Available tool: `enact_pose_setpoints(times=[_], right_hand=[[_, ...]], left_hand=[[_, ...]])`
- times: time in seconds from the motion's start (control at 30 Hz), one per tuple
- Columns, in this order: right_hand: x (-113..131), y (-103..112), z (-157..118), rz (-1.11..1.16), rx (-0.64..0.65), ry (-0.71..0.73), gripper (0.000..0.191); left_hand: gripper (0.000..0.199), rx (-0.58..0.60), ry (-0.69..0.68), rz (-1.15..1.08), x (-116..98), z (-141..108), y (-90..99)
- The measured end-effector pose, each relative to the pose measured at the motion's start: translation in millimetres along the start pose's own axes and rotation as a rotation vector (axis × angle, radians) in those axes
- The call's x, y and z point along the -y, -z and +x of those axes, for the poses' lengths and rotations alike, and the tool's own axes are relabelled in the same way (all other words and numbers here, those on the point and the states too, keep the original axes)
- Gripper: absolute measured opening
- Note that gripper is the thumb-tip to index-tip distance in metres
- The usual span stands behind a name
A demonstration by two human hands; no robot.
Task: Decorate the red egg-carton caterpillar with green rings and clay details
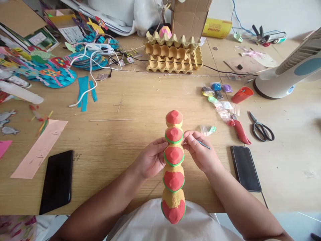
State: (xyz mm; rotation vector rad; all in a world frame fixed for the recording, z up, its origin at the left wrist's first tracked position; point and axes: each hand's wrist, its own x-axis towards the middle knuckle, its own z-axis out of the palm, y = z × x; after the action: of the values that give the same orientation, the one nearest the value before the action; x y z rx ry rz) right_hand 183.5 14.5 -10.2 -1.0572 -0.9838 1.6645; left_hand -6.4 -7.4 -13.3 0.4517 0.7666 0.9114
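A strip of egg carton (173,167) runs lengthwise toward my body, its yellow cups capped in red, with green edging around all but the farthest one. My left hand (154,157) grips its left side near the second and third cups. On the other side, my right hand (199,150) is closed around a thin blue stick (203,144), its fingertips at the edge of the second cup. What the tips of those fingers touch is partly hidden. A small bag with green clay-like material (208,130) lies just beyond my right hand.
Phones lie left (57,180) and right (246,169). Scissors (262,127), a red-handled cutter (241,131), a red cup (242,95) and a white fan (278,77) stand or lie at right. Egg cartons (173,52) are stacked behind; a pink paper strip (40,150) is at left.
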Motion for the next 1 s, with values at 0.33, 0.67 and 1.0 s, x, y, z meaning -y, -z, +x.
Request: enact_pose_setpoints(times=[0.33,0.67,1.0], right_hand=[[-11.1,-2.8,-2.5,0.107,0.066,-0.036,0.029],[-20.9,4.7,9.0,0.084,0.142,0.01,0.019],[-26.3,7.3,10.7,0.017,0.156,0.109,0.024]], left_hand=[[0.028,-0.019,0.02,0.022,0.9,4.0,9.6],[0.032,-0.051,-0.127,0.165,2.5,15.1,17.9],[0.034,-0.04,-0.213,0.171,4.3,15.2,18.0]])
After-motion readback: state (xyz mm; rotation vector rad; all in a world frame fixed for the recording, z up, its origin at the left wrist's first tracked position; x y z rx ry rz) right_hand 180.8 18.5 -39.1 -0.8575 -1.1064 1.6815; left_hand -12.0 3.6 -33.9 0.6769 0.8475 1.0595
